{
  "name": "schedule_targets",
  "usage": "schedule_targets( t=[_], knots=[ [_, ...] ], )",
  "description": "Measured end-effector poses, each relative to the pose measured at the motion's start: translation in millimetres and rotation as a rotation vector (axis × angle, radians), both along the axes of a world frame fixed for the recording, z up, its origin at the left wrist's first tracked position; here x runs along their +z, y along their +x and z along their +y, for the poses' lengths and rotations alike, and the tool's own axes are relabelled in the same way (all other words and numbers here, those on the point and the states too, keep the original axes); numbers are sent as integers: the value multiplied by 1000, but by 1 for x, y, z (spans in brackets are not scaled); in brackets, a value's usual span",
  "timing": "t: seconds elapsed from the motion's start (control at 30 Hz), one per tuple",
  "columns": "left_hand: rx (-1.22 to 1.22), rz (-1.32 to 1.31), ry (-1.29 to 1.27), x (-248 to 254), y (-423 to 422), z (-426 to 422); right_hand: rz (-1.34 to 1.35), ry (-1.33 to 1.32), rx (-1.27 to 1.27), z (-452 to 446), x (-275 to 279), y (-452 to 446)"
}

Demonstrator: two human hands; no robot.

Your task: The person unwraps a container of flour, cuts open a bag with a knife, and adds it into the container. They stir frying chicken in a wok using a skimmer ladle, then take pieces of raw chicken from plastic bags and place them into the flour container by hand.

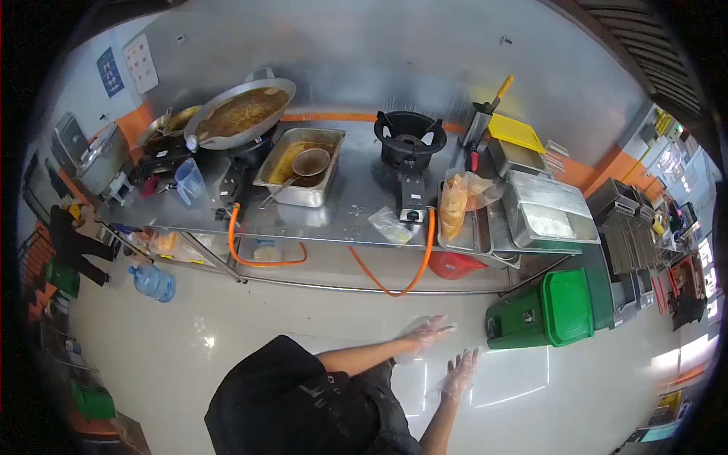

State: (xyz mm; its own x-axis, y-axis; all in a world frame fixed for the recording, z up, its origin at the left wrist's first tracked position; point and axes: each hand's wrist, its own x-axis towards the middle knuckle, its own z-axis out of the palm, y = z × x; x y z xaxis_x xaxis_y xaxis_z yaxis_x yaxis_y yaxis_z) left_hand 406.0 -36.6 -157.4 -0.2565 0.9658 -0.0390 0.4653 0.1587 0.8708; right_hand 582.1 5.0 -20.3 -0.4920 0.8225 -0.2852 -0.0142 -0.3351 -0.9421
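My left hand (426, 334) wears a clear plastic glove and is held out over the floor, fingers stretched and apart. Below it, my right hand (459, 372) is gloved the same way, its fingers spread upward. Neither hand holds or touches anything that I can see. Nearest to them stands a green lidded bin (540, 311). Beyond, on the steel table (356, 205), are a bag of golden-brown food (453, 206), a small clear plastic bag (393, 226), a black gas burner (409, 140) and a metal container with white powder (549, 221).
A large wok (220, 136) of brown liquid sits at the table's left, beside a deep pan (265, 176) with a long-handled strainer (311, 162). Orange hoses (430, 262) hang off the table edge. A water bottle (154, 283) stands on the floor; another person (76, 243) is far left.
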Motion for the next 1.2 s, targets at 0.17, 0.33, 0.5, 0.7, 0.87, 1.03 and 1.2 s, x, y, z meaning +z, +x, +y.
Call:
schedule_targets(
  t=[0.17, 0.33, 0.5, 0.7, 0.87, 1.03, 1.2],
  knots=[
    [-111, 240, -349, -98, -78, -35, -165, 28, -28, 100, -116, 105],
    [543, -71, -929, -123, -96, -144, 131, -479, -190, 183, -162, 158],
    [788, -396, -491, -81, -63, -195, -486, 335, 434, 208, -77, 1],
    [1214, -371, -220, -62, 30, -260, -253, 86, 1416, 141, -29, -215],
    [1520, -523, -140, -96, 188, -312, -60, -201, 1695, -1, 45, -353],
    [1756, -556, -666, -36, 253, -290, 81, -686, 1703, -158, 86, -431],
    [1670, -689, -251, -85, 237, -397, 105, -810, 1242, -274, 119, -526]
  ],
)
